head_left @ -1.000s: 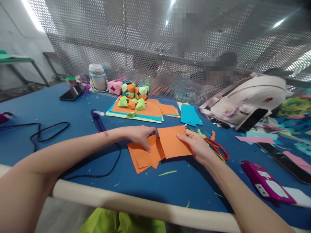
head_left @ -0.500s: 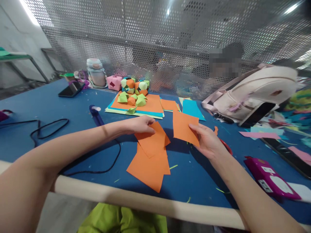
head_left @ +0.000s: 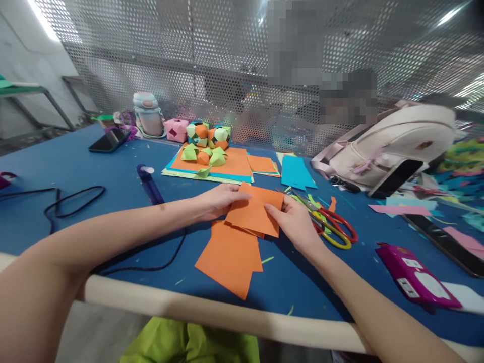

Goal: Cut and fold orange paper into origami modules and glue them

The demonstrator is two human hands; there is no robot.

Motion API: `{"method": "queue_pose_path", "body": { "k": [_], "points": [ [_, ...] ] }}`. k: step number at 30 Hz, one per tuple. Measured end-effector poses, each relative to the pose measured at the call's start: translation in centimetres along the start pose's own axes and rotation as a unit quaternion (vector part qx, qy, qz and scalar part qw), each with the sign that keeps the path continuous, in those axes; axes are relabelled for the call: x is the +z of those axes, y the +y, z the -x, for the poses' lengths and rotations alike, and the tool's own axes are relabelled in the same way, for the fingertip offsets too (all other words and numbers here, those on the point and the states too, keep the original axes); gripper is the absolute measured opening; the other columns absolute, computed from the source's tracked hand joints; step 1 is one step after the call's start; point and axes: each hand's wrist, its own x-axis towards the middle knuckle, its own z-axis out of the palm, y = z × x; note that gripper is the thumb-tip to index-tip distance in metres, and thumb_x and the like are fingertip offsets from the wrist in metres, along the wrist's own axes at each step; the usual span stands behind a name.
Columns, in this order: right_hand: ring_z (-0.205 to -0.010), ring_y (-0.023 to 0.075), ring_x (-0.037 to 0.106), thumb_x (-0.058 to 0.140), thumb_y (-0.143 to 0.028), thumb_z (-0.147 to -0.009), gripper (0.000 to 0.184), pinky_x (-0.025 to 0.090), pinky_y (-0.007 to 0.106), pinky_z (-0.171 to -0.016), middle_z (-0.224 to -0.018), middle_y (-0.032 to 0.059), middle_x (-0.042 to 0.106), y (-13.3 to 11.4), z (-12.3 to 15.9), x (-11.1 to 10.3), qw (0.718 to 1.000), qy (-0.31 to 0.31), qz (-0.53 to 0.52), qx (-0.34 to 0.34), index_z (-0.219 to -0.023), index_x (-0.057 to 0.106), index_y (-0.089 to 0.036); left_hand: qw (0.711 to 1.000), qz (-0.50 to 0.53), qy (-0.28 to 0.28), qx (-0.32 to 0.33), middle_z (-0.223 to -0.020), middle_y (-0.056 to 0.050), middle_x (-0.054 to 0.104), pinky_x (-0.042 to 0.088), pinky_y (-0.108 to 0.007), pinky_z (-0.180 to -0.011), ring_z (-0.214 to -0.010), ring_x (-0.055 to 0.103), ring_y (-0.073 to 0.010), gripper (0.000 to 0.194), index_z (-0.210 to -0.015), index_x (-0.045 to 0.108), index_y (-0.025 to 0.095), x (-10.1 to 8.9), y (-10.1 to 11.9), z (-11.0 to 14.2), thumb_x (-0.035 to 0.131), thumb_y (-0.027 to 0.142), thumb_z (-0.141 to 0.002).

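Observation:
Several orange paper squares (head_left: 254,210) are held together just above the table, edges not quite lined up. My left hand (head_left: 223,200) grips them at the left side, thumb on top. At their right edge my right hand (head_left: 297,219) pinches them, its thumb pressed on the top sheet. Below, more orange paper squares (head_left: 229,262) lie overlapping on the blue table near its front edge. Right of my right hand rest red-handled scissors (head_left: 343,224) and yellow-handled scissors (head_left: 338,239), partly over each other, among green paper scraps.
Behind my hands lies a stack of coloured sheets (head_left: 238,160) with folded paper pieces on it. Blue paper (head_left: 297,172), a beige backpack (head_left: 401,138) and a magenta device (head_left: 418,277) are to the right. A bottle (head_left: 149,116), stapler-like blue tool (head_left: 149,184) and black cord (head_left: 141,268) are left.
My right hand has moved left, bringing its orange square onto the sheets in my left hand. The scissors, mostly hidden before, now show.

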Motion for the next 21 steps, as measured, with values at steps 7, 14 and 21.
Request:
{"method": "queue_pose_path", "body": {
  "k": [7,14,21],
  "points": [
    [-0.062,0.0168,0.063,0.067,-0.045,-0.067,0.033,0.052,0.029,-0.053,-0.074,0.0006,0.066,-1.7,0.9,0.7,0.993,-0.029,-0.084,0.082,-0.084,0.056,-0.019,0.998,0.005,0.063,0.03,-0.072,-0.008,0.069,0.051,-0.027,-0.063,-0.062,0.065,-0.016,0.012,-0.076,0.064,0.011,0.8,0.0,0.5,0.054,0.006,-0.071],
    [-0.074,0.0174,0.062,0.058,-0.041,-0.076,0.025,0.05,0.031,-0.064,-0.081,0.0038,0.064,-1.9,1.0,-0.1,0.985,-0.04,0.166,-0.033,-0.087,0.058,-0.019,0.965,0.053,0.153,0.207,-0.061,0.002,0.06,0.049,-0.026,-0.068,-0.057,0.059,-0.0103,0.009,-0.067,0.056,0.014,-0.4,3.0,0.2,0.057,0.006,-0.07],
    [-0.117,0.0354,0.047,0.076,-0.038,-0.058,0.078,0.043,0.044,-0.092,-0.126,0.0177,0.052,-4.9,1.5,2.5,0.826,-0.326,0.449,-0.103,-0.128,0.049,-0.015,0.962,0.051,0.161,0.214,-0.06,0.002,0.06,0.047,-0.021,-0.065,-0.061,0.059,-0.0098,0.01,-0.064,0.056,0.014,-0.6,3.5,0.5,0.057,0.004,-0.068]
  ]
}}
